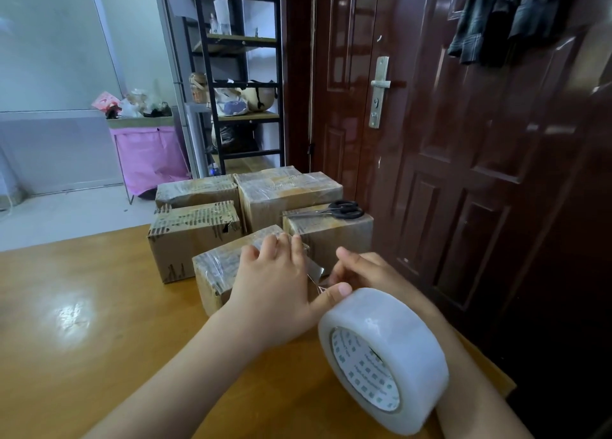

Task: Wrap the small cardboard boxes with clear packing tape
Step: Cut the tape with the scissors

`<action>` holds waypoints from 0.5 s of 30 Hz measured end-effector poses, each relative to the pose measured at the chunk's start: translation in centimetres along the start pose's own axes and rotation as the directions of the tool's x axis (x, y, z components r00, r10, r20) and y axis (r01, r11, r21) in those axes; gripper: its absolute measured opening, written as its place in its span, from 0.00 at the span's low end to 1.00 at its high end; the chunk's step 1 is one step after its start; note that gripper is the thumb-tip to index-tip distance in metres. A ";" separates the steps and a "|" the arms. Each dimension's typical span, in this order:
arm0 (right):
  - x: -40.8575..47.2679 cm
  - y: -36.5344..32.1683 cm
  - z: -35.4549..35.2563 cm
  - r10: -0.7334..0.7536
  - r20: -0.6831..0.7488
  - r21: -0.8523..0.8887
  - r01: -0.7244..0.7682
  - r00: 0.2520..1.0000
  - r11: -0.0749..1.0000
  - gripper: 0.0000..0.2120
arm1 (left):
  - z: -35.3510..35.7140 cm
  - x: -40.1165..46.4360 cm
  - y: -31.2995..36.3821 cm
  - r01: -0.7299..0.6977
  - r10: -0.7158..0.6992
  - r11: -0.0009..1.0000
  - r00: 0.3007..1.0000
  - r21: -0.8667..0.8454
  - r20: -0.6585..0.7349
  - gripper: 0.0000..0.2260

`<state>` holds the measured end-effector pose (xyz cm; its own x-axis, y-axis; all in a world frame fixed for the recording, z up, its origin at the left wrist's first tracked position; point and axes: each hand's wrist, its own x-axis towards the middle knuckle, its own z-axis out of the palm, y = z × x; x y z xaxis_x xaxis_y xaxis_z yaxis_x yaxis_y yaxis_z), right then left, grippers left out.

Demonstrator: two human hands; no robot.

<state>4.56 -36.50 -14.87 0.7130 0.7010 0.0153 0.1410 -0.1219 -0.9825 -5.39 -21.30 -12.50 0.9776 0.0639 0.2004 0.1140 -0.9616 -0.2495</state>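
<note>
Pressing the light, stiff box flat with your left hand, you pinch thin, clingy tape in your right hand; hold its edges.

Counter: glossy wood. Boxes: matt cardboard, torn, rough. Tape roll: cloudy smooth plastic. Door: glossy lacquer.

Black scissors, dark red door, black shelf rack, pink bin, wooden table
</note>
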 end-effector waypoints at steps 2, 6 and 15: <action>0.0 0.1 -0.4 0.011 0.151 0.044 -0.018 0.988 0.999 0.22 | -0.1 0.0 0.0 -0.003 0.003 1.000 1.000 -0.001 0.009 0.56; 0.2 0.0 -0.2 -0.015 0.270 0.070 -0.004 0.963 0.998 0.08 | -0.1 -0.1 -0.1 0.001 -0.001 1.000 1.000 0.012 0.019 0.58; 0.0 0.2 0.3 -0.016 0.240 0.117 -0.012 0.971 0.993 0.07 | -1.3 -1.4 -1.5 -0.008 0.040 0.967 0.992 -0.254 0.123 0.46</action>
<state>4.38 -36.37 -15.08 0.5247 0.8512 -0.0137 0.0509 -0.0474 -0.9976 -7.15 -20.27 -11.20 0.9957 0.0575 0.0725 0.0578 -0.9983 -0.0027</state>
